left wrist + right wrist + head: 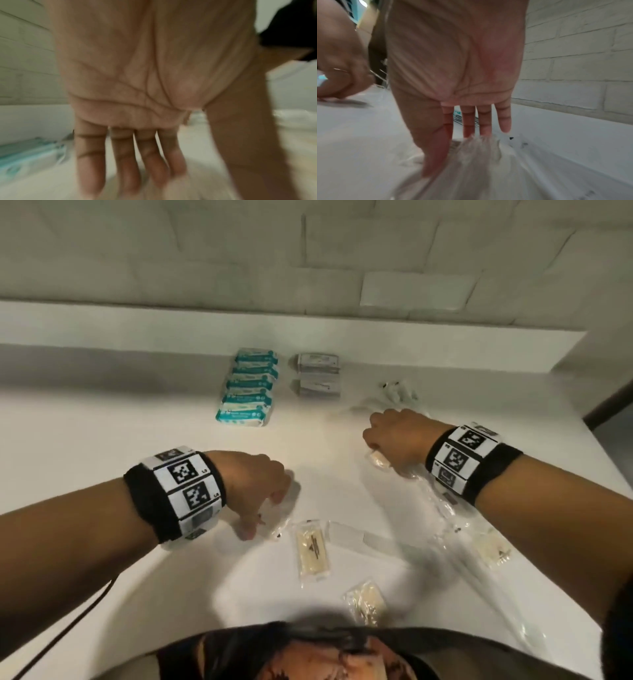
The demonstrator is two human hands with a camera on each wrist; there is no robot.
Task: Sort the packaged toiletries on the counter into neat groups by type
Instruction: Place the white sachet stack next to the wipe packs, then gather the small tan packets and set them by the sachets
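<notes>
My left hand (262, 520) points down at the white counter (102, 440), and in the left wrist view its straight fingers (123, 169) touch a small clear packet (279, 527), blurred there. My right hand (376, 448) is farther right. It pinches the end of a long clear plastic packet (479, 165) between thumb and fingers. That packet (416, 474) runs back under the wrist. A row of teal packets (247, 388) and stacked grey boxes (319, 374) stand sorted at the back.
Near the counter's front lie a cream sachet (313, 549), a comb in clear wrap (356, 537), two more cream packets (366, 601) (493, 549) and a long clear pack (496, 594). A crumpled white packet (399, 392) lies behind my right hand. A tiled wall rises behind.
</notes>
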